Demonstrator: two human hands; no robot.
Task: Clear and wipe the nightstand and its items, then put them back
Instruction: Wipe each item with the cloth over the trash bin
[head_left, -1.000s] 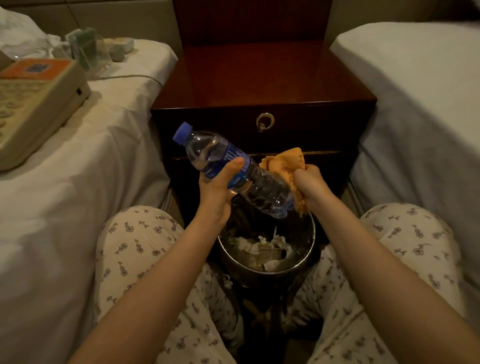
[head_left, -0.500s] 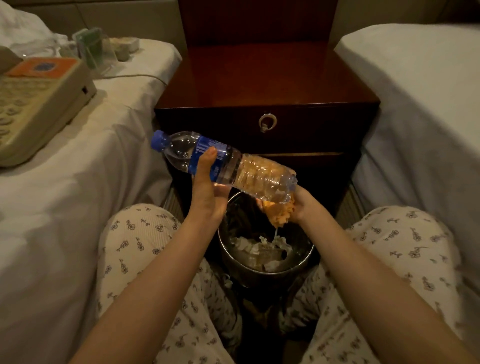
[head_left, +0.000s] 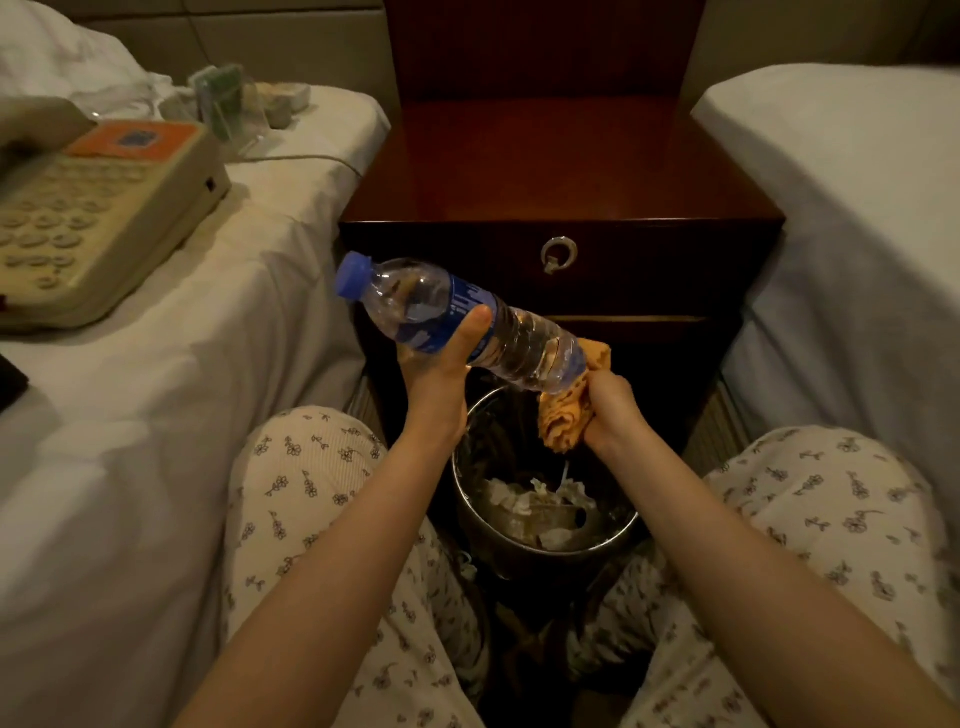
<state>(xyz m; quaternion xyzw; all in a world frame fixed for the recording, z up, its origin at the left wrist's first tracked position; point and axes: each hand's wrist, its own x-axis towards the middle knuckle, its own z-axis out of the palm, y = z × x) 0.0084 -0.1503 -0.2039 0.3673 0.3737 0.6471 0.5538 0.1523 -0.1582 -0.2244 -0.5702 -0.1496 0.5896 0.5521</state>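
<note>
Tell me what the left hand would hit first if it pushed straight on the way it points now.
Probably the nightstand's drawer front. The left hand, gripping the water bottle, points up and away from the body toward it. Depth is unclear, so the gap cannot be judged.

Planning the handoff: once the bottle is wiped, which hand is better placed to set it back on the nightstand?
Left. The left hand already grips the bottle around its label, while the right hand is full of the orange cloth at the bottle's base.
</note>
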